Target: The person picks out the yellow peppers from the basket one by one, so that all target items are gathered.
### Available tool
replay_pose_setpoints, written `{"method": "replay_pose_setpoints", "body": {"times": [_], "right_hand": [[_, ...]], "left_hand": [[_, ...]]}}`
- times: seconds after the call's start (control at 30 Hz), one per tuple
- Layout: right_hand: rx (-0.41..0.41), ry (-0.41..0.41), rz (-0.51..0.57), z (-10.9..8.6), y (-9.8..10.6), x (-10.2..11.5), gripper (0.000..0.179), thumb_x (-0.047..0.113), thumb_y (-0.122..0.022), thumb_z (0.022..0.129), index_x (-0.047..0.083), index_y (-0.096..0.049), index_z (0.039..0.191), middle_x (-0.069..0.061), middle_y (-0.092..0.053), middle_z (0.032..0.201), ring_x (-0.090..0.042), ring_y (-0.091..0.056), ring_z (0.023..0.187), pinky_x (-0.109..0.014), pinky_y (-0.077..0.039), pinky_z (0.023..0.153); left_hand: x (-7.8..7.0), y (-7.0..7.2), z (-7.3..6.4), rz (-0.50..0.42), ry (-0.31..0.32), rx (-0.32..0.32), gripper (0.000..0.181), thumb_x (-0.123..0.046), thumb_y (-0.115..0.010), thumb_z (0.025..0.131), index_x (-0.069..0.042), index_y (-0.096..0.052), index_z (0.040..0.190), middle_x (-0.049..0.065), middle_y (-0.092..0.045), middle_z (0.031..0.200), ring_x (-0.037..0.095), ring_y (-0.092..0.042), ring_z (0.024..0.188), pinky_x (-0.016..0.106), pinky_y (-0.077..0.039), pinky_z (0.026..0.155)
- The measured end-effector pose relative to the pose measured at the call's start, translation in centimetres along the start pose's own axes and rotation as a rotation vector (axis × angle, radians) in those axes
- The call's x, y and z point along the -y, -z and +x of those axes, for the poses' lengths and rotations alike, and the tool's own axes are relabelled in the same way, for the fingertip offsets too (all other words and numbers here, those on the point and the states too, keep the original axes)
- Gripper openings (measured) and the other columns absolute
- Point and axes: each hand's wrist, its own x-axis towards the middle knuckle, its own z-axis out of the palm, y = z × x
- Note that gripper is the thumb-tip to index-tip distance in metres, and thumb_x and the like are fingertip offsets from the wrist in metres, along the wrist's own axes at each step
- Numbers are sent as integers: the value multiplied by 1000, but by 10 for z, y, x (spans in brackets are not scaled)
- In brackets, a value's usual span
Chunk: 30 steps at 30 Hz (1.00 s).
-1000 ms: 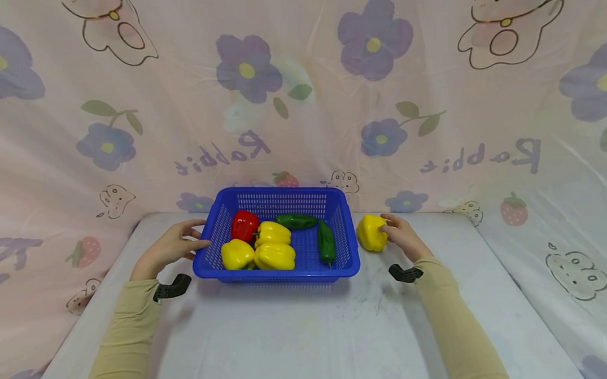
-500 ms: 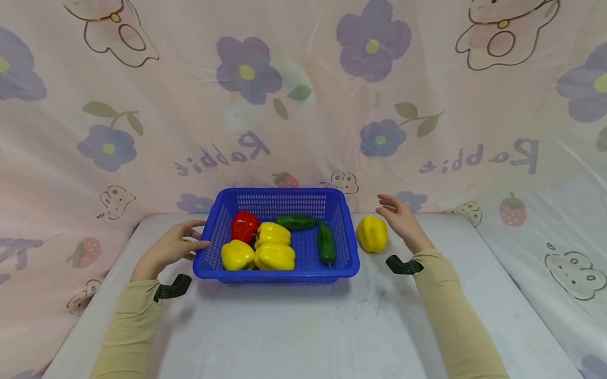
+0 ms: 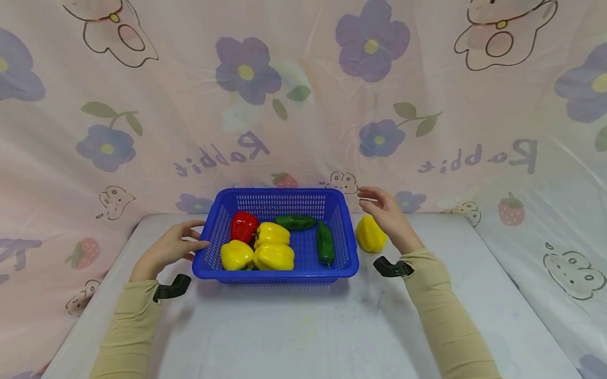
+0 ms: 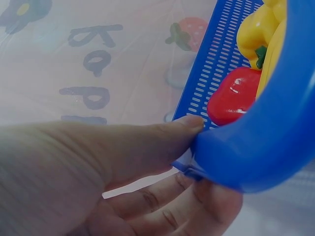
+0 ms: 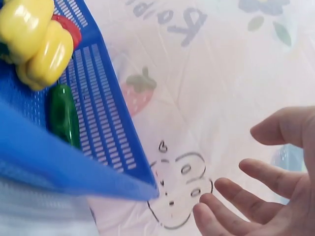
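Observation:
My left hand (image 3: 166, 251) grips the left rim of a blue plastic basket (image 3: 276, 274), thumb over the edge and fingers beneath, as the left wrist view shows. Inside lie a red bell pepper (image 3: 244, 226), yellow bell peppers (image 3: 274, 257) grouped at the left and front, and two long green peppers (image 3: 296, 222) toward the back and right. One more yellow bell pepper (image 3: 369, 236) sits on the table, just right of the basket. Above and behind it is my right hand (image 3: 390, 218), holding nothing, its fingers spread apart in the right wrist view (image 5: 261, 191).
A white-covered table (image 3: 290, 343) carries the basket. Behind it hangs a pinkish cloth (image 3: 311, 138) printed with flowers, rabbits and strawberries, close to the basket's back. Dark camera mounts (image 3: 173, 287) stick out from both wrists.
The right hand has let go of the yellow bell pepper on the table, risen off it, then moved left toward the basket's back right corner. The left hand and basket stay put.

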Motion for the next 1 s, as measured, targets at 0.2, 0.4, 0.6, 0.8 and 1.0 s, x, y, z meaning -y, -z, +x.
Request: {"method": "replay_pose_setpoints", "body": {"times": [0.2, 0.4, 0.6, 0.8, 1.0], "right_hand": [[64, 43, 18, -1, -18, 7, 43, 16, -52, 99, 5, -43, 140, -20, -46, 137, -33, -47, 125, -46, -37, 105], [144, 60, 39, -3, -36, 14, 40, 12, -53, 99, 0, -46, 136, -23, -48, 133, -35, -50, 120, -46, -41, 102], [217, 40, 60, -2, -55, 17, 39, 12, -54, 98, 0, -47, 134, -21, -50, 130, -34, -54, 114, -42, -46, 97], [299, 15, 23, 0, -70, 20, 39, 17, -55, 98, 3, -48, 134, -18, -51, 130, -30, -57, 109, -45, -46, 96], [360, -9, 15, 6, -84, 18, 35, 18, -55, 98, 4, -52, 130, -14, -55, 124, -27, -58, 108, -45, -48, 94]], "left_hand": [[0, 1, 0, -2, 4, 1, 68, -18, -65, 92, 4, -28, 146, 26, -52, 113, 26, -64, 81, 38, -57, 73], [2, 1, 0, -38, -8, 11, 68, -15, -64, 92, 5, -27, 146, 27, -52, 113, 27, -64, 82, 39, -57, 72], [1, 1, 0, -41, -10, 7, 68, -14, -64, 92, 6, -27, 146, 27, -52, 112, 27, -64, 83, 39, -57, 72], [1, 1, 1, -37, -7, 9, 68, -14, -64, 92, 6, -28, 146, 27, -52, 112, 26, -64, 82, 39, -57, 72], [1, 1, 2, -28, -4, 5, 68, -15, -65, 92, 5, -28, 145, 26, -53, 111, 26, -64, 81, 38, -58, 71]]}}
